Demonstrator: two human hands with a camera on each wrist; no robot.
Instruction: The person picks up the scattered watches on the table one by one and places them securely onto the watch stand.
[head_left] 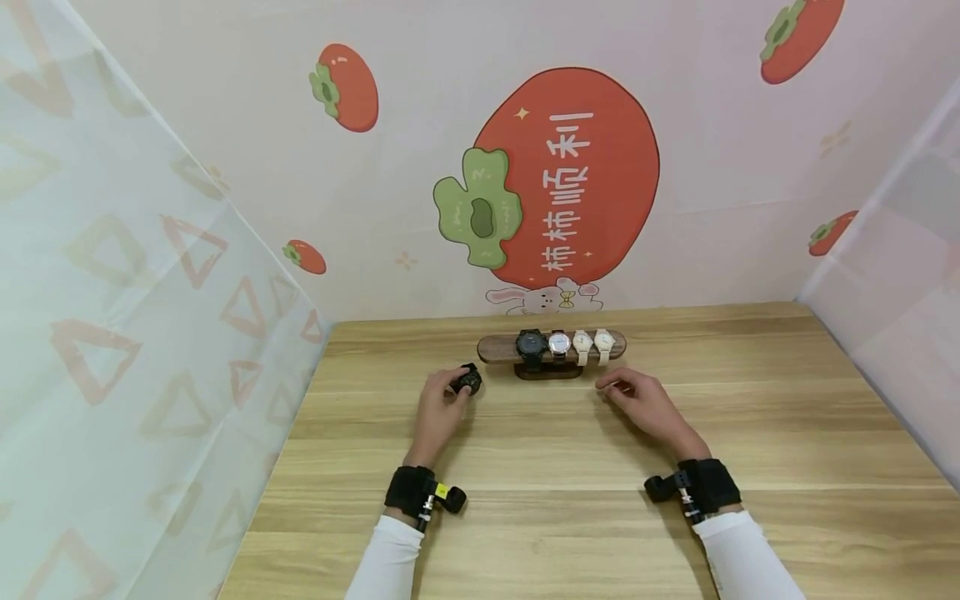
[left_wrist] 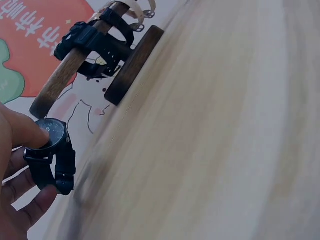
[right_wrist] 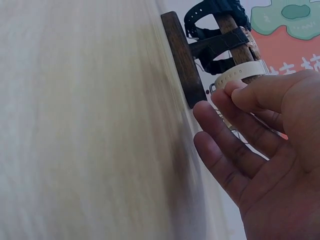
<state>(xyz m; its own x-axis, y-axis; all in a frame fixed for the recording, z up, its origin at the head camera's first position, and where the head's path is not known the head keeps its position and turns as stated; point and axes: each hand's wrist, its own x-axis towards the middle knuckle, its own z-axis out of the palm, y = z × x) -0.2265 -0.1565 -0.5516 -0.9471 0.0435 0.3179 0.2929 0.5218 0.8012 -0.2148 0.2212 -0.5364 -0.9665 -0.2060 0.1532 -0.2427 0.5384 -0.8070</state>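
Observation:
My left hand (head_left: 437, 410) pinches a black wristwatch (head_left: 471, 381) beside the left end of a dark wooden watch stand (head_left: 495, 348). In the left wrist view the thumb lies over the dial of this watch (left_wrist: 56, 131), and its buckled strap hangs in a loop below. My right hand (head_left: 647, 404) is in front of the stand's right end, fingers loosely bent, with nothing held. Its thumb and index fingertips overlap a cream strap (right_wrist: 239, 74) in the right wrist view. On the bar sit a black watch (head_left: 531, 345), a silver-cased watch (head_left: 558, 343) and two cream watches (head_left: 582, 343).
The stand's short base (head_left: 547, 372) rests on the wood-grain table (head_left: 540, 500) near its back edge. Behind rises a printed backdrop (head_left: 712, 192) with persimmon pictures, and a patterned sheet (head_left: 150, 350) bounds the left side.

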